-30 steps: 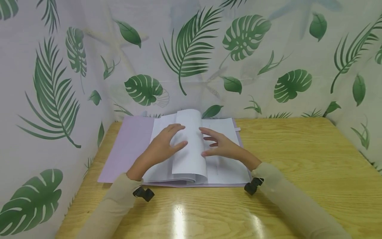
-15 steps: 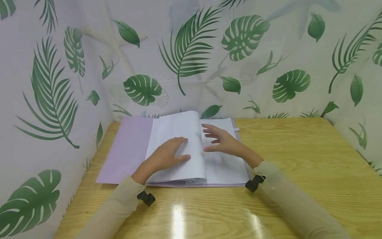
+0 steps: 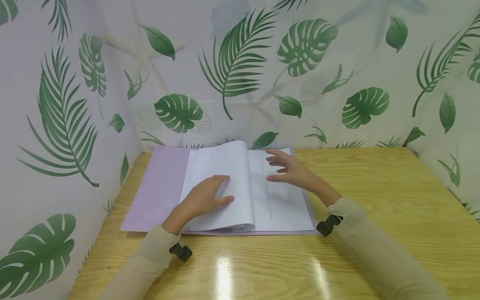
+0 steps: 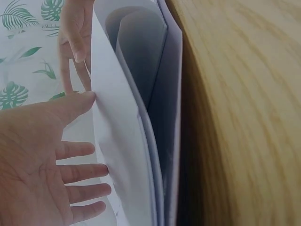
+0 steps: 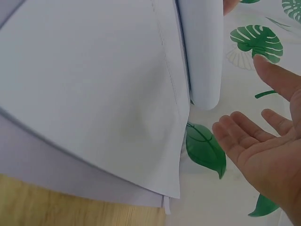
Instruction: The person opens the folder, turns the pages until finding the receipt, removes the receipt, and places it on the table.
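White pages (image 3: pixel 214 161) curl under our loosely spread left hand (image 3: pixel 202 198), our right hand (image 3: pixel 291 171) hovers empty beside them, so looks like we're mid page-turn and should press them flat.

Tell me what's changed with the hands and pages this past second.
The right hand has drawn rightward, away from the turned page. That page has spread leftward and lies flatter; the left hand, over it, has come slightly nearer the person. The lilac cover stayed open on the table.
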Demonstrator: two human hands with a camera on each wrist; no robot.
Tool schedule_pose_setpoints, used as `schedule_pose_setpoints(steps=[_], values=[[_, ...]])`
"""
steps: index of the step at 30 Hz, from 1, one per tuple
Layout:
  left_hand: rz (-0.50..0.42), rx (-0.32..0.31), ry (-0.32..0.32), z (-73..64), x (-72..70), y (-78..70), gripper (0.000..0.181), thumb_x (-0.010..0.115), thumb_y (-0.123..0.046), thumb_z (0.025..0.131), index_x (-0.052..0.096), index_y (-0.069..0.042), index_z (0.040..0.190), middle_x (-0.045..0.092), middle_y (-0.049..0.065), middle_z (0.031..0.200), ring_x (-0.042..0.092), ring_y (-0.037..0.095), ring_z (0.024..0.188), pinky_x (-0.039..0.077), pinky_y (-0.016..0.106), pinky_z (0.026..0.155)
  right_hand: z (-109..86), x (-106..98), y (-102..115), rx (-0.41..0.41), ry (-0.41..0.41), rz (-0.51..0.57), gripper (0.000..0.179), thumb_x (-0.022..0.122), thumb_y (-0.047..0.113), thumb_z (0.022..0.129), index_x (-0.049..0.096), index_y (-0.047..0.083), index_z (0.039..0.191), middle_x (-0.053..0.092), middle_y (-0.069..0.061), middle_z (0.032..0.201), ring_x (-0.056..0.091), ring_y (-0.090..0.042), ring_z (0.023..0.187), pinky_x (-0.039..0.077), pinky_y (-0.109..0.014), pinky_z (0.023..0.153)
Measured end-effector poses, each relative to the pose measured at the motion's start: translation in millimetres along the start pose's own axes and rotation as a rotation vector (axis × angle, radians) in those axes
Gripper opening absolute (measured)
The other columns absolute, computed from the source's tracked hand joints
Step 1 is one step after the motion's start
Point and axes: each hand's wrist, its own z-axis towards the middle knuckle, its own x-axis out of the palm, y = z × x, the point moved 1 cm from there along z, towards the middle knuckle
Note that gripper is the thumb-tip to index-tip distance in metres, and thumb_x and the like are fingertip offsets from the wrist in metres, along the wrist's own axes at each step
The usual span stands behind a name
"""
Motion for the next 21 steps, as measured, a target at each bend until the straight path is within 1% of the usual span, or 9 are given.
schedule_pose_setpoints(steps=[7,13,21], values=[[0.001,-0.028,0.002,-1.2,0.8,4.8,0.069,0.066,-0.044,0.098,0.045,-0.008,0.153,0.048,0.015,0.156,0.044,0.034,0.146,0.038,0.05,0.12,-4.1,-12.6,-12.1,0.005,-0.034,-0.003,0.081,0.077,0.016,0.092,0.032,0.009,0.159,0.041,-0.023,0.157,0.043,-0.042,0.145,0.042,-0.057,0.116],[0.02,-0.041,0.001,-1.6,0.6,8.9,0.068,0.065,-0.045,0.099,0.046,-0.007,0.152,0.051,0.017,0.154,0.047,0.036,0.143,0.041,0.052,0.118,-8.6,-21.8,-20.5,0.003,-0.066,-0.012,0.08,0.077,0.015,0.092,0.033,0.005,0.158,0.042,-0.026,0.157,0.044,-0.045,0.143,0.042,-0.059,0.114],[0.021,-0.07,0.005,-1.2,1.5,12.8,0.068,0.065,-0.046,0.098,0.047,-0.008,0.151,0.053,0.019,0.15,0.051,0.037,0.14,0.044,0.053,0.114,-12.6,-28.5,-27.7,0.03,-0.103,-0.045,0.08,0.077,0.017,0.092,0.034,0.004,0.158,0.042,-0.029,0.156,0.044,-0.046,0.143,0.039,-0.061,0.116]])
